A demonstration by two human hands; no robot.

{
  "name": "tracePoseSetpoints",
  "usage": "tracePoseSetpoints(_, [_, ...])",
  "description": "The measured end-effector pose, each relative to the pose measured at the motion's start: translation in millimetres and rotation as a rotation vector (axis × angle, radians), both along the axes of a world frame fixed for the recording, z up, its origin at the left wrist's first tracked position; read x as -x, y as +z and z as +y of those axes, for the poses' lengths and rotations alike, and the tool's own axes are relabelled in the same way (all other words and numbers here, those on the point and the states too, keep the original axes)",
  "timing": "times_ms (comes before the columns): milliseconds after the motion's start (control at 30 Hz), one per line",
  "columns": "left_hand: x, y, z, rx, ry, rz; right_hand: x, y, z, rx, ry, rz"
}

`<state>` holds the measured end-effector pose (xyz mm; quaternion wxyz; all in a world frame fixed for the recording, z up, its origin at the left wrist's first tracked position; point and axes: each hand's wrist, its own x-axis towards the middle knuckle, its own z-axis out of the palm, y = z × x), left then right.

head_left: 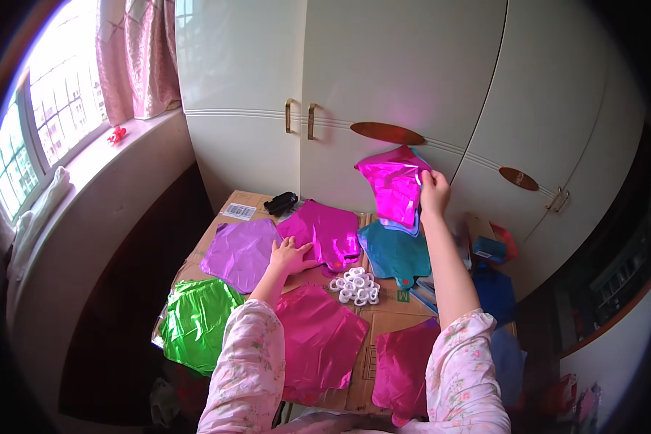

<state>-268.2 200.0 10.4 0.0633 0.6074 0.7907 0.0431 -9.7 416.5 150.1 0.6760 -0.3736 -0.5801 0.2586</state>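
My right hand (434, 192) is raised over the far right of the cardboard (207, 241), its fingers closed on the edge of a small stack of flat foil balloons (395, 189). The top one is shiny magenta, with blue and teal edges showing beneath. A small white loop shows beside my fingertips. Fingers spread, my left hand (291, 256) lies at the lower left edge of a magenta-purple foil balloon (324, 228). To the left of it is a lilac foil balloon (240, 253), and a teal one (396, 249) lies to the right. White rings (356, 286) form a pile between my arms.
Nearer me lie a green foil balloon (199, 322) and two dark pink ones (317, 338) (405, 365). A black object (281, 203) sits at the far edge. Blue foil (493, 295) and a red tray (510, 242) are at the right. Cabinet doors (398, 65) stand behind.
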Motion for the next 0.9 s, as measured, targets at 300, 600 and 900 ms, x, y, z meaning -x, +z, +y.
tracePoseSetpoints(300, [64, 14, -71, -0.036, 0.185, -0.018, 124, 21, -112, -1.006, 0.125, -0.833])
tracePoseSetpoints(600, [133, -41, -150, -0.122, 0.218, -0.167, 226, -99, -230, -1.636, 0.708, -0.849])
tracePoseSetpoints(900, [115, -14, -160, -0.030, 0.238, -0.125, 214, -153, -233, -0.975, 0.922, -1.179])
